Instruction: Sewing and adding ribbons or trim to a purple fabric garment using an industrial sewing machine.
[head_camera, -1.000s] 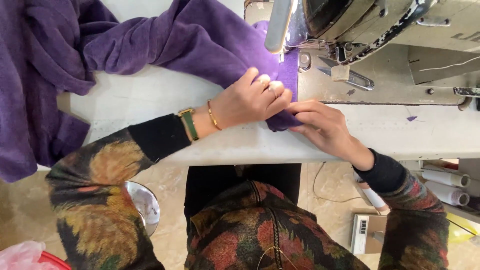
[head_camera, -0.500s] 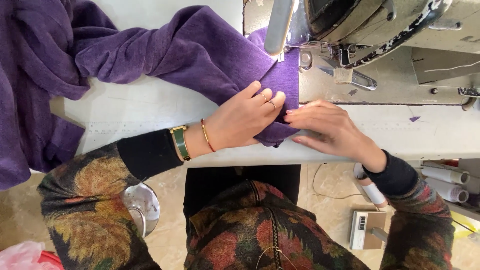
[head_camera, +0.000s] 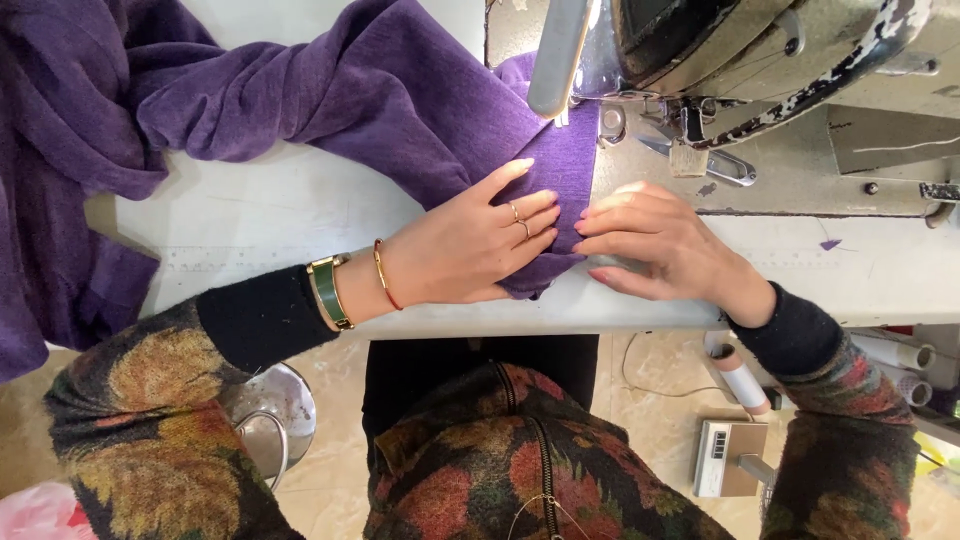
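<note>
Both hands lie flat and open on a fold of purple cloth (head_camera: 440, 110) at the front edge of a white table (head_camera: 270, 215). Left hand (head_camera: 470, 245) presses palm down on the cloth, fingers stretched out toward the right, two rings on them, nothing gripped. On that wrist sit a thin orange bracelet (head_camera: 383, 275) and a green and gold bangle (head_camera: 328, 292). Right hand (head_camera: 655, 240) rests just beside it, fingers spread and pointing left, their tips on the edge of the fold and almost touching the left fingertips; it also holds nothing closed.

From under the hands the cloth runs up and left in a thick bunched band, then spreads into a large heap that hangs over the table's left side. Its near corner lies by the foot of a grey sewing machine (head_camera: 760, 60), whose worn head fills the upper right.

Dark flowered sleeves (head_camera: 150, 400) cover both arms. Below the table, on a beige tiled floor, stand a metal bowl (head_camera: 275, 405) at left and a small grey box (head_camera: 728, 458) at right, with spools (head_camera: 740, 380) near it.
</note>
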